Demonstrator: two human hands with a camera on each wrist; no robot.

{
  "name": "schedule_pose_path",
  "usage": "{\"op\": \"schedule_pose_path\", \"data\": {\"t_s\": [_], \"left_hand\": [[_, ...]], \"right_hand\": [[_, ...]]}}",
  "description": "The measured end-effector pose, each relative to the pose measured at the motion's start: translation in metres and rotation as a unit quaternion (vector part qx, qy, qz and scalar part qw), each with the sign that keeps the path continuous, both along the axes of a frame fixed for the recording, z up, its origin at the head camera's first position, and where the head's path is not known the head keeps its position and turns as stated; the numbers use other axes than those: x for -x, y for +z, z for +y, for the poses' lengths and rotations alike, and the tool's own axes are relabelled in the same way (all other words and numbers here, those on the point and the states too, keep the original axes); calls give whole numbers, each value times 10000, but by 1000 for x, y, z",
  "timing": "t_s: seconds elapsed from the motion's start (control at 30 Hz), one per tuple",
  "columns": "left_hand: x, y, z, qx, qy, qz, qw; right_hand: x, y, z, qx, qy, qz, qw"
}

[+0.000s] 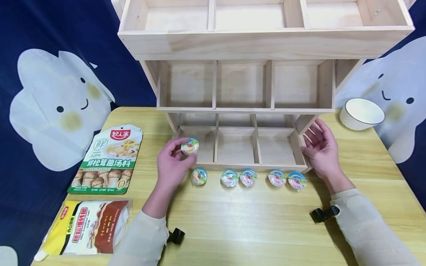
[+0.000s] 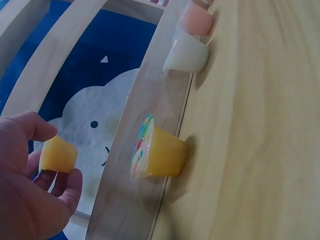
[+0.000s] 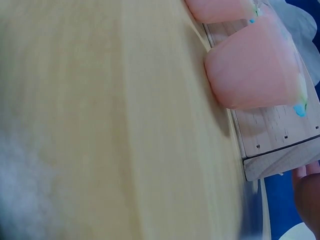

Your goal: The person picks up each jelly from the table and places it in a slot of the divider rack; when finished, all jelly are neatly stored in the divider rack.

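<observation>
Reference point: wooden rack. Yellow jelly cup is aloft at the left front corner of the rack's bottom tier, lid up, clear of the worktop. Left grip has it pinched by its sides between thumb and fingers, spread only about the cup's width. Right grip lies at the outer face of the rack's right end, fingers loosely bent, nothing picked up in it. In front of the rack, a row of 5 more cups: 1 yellow cup at the left, then 1 white cup, then 3 pink cups. Handling, by judgement: very light, so weight is no concern. Thin plastic wall, likely to give a little under a squeeze; jelly inside probably wobbles but keeps its shape. Film lid looks like the weak part; a fingertip pressed into it might dent or split it. Surface likely slick, and the taper towards the base would let a low pinch slide off. Best hold: 2 opposed sides just under the rim, where the lip gives a catch; light pressure, base free for setting down. For those standing close before the rack, neighbours could tip if fingers spread wide.
</observation>
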State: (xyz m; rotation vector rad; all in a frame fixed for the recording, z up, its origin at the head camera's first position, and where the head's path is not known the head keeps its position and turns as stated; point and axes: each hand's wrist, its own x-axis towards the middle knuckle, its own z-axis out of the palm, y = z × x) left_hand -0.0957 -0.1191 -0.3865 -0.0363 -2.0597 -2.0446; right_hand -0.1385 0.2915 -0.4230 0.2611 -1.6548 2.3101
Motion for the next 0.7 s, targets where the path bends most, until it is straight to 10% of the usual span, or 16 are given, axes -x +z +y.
{"op": "schedule_pose_path", "data": {"t_s": [0.7], "left_hand": [[37, 3, 9, 368, 74, -569, 9977]], "right_hand": [[-2, -1, 1, -93, 22, -38, 9999]]}}
